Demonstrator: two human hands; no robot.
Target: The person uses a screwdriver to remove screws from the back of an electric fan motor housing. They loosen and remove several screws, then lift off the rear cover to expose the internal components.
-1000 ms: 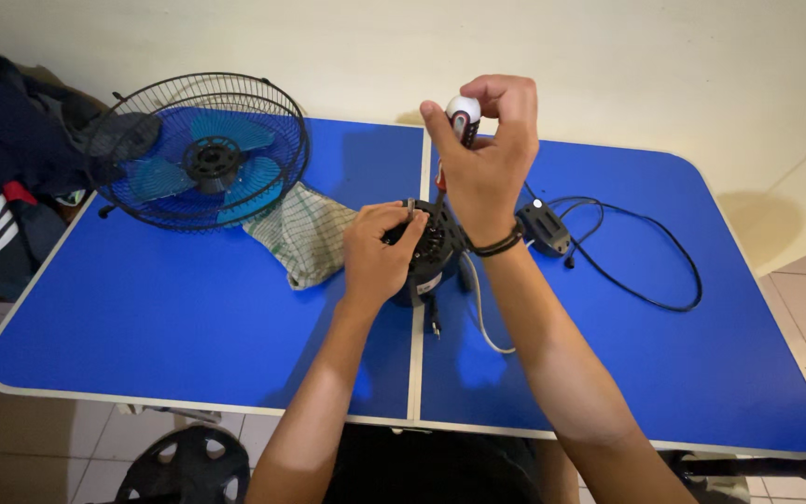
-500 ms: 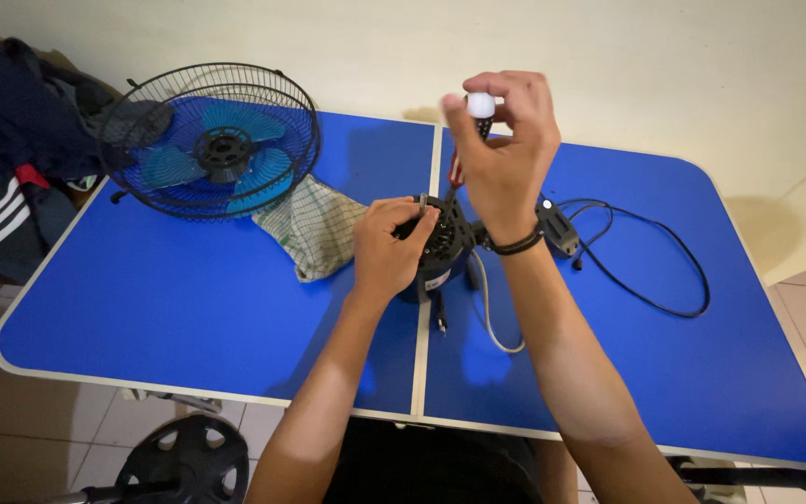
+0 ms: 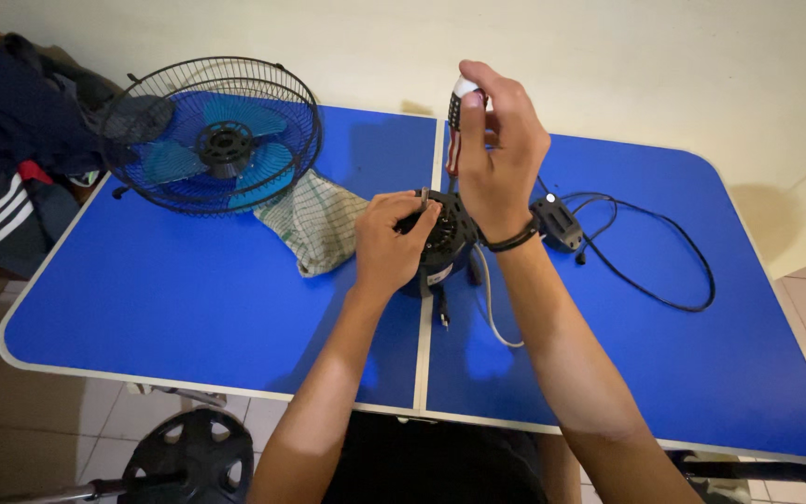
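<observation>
Head view: the right hand [image 3: 499, 154] clenches its grip on a screwdriver [image 3: 457, 117], held upright above the black fan motor [image 3: 442, 245] at the middle of the blue table [image 3: 188, 299]. The left hand [image 3: 386, 241], just below-left, grasps the motor's side. A checked cloth [image 3: 314, 221] and caged fan blade [image 3: 216, 140] lie further left; a black cable [image 3: 650, 247] lies right

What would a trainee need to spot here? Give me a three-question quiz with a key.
1. True or false: the right hand grips a screwdriver upright above the black motor housing.
2. What does the left hand rest on?
3. Which lies between the fan cage and the motor housing: A) checked cloth, B) black cord, C) black switch box?

Key: 1 true; 2 the motor housing; 3 A.
</observation>
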